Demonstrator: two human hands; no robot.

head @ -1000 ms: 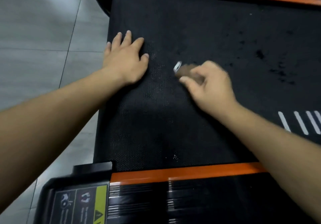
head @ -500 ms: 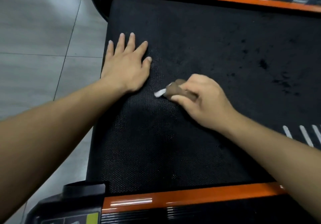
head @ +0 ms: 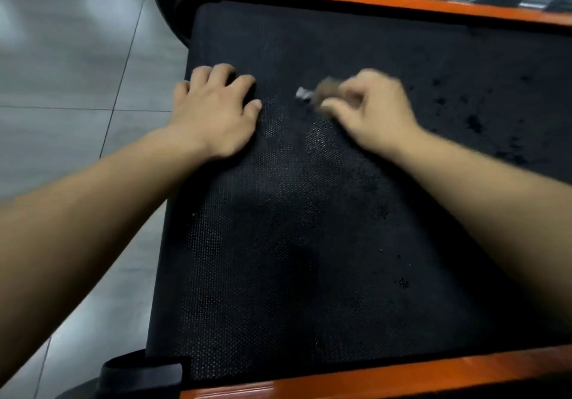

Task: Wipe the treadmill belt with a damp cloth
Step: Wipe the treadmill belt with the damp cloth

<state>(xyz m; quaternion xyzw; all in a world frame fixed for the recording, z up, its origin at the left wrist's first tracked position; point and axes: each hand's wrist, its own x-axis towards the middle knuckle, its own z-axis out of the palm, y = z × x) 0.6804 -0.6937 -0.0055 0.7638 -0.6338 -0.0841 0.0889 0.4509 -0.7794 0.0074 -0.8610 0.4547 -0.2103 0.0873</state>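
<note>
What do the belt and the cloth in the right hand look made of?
Black treadmill belt: probably rubber or PVC, matte, fine dimpled texture. Small brown cloth pinched in the right hand: seemingly soft fabric; motion blur leaves it open.

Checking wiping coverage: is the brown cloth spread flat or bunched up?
Bunched up. The small brown cloth is a wad pinched by the right hand on the black textured treadmill belt; blur hides its folds.
</note>
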